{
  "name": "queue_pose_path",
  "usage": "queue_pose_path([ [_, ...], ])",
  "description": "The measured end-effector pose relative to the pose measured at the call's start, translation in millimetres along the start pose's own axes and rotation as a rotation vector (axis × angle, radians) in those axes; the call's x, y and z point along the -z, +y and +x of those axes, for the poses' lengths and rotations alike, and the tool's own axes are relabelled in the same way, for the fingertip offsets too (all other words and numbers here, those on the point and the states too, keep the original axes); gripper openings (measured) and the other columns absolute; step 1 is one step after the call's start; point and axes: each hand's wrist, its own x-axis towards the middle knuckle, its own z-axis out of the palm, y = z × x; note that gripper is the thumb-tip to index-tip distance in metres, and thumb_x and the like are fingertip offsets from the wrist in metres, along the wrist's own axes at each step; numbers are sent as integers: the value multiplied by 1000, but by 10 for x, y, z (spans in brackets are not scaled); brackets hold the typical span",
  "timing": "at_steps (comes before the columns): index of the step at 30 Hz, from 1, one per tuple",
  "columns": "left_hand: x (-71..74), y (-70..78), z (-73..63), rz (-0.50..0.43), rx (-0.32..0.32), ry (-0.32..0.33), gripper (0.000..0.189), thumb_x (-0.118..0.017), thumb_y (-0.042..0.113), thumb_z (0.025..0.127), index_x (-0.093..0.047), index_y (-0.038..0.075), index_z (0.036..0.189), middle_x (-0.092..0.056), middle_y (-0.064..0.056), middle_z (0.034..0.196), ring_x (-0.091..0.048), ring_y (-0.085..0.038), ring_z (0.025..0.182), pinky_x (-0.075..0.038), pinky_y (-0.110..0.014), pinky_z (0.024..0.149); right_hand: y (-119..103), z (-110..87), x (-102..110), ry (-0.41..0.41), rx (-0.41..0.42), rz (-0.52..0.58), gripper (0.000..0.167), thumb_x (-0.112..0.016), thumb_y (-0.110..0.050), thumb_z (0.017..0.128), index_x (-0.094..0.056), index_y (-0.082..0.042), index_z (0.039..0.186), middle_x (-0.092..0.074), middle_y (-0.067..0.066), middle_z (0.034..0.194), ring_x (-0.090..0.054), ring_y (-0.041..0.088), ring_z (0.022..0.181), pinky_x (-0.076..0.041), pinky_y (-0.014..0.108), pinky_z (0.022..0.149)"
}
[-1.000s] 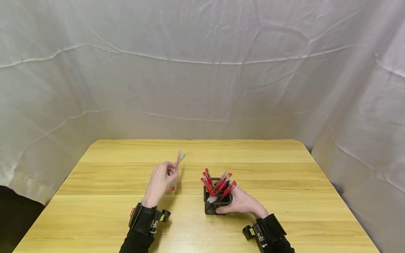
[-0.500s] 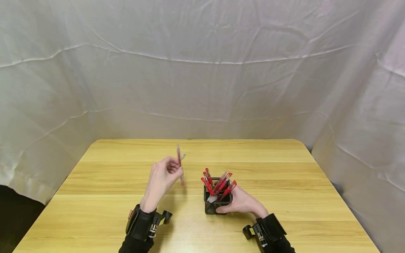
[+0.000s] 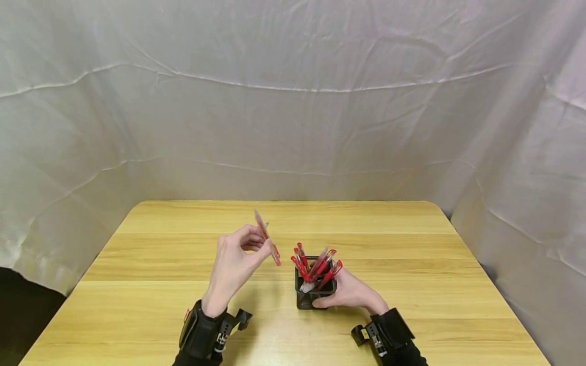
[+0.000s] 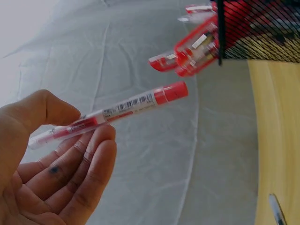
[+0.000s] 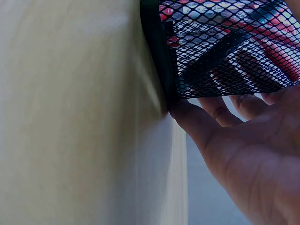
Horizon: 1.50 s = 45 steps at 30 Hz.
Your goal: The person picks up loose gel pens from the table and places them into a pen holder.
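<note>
A clear pen with a red end and a barcode label (image 4: pixel 133 105) is pinched between thumb and fingers of my left hand (image 3: pixel 235 259). It slants above the table, its red end toward the holder. To its right stands a black mesh pen holder (image 3: pixel 305 302), square in shape, with several red pens (image 3: pixel 326 272) leaning out of its top. My right hand (image 3: pixel 352 292) grips the holder from the right side, thumb along its near face. Through the mesh (image 5: pixel 211 51) in the right wrist view, pens show inside.
Behind the held pen, a grey-tipped pen (image 3: pixel 267 224) lies on the wooden table (image 3: pixel 412 244); the left wrist view shows this lone pen (image 4: pixel 277 211) near the edge. A pale cloth (image 3: pixel 293 127) hangs behind and at the sides.
My left hand has lifted the pen and turned it, so its red end has swung right, closer to the holder. My right hand and the holder stay in place.
</note>
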Motion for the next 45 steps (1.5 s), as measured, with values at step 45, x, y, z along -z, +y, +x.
queue_pose_path([
  [45, -174, 12, -67, 198, 107, -568, 5, -77, 15, 86, -79, 10, 87, -76, 0, 84, -62, -6, 72, -49, -20, 64, 7, 25, -3, -7, 40, 1, 62, -86, -24, 76, -59, -16, 131, -66, 4, 128, -62, 19, 120, -43, 30, 105],
])
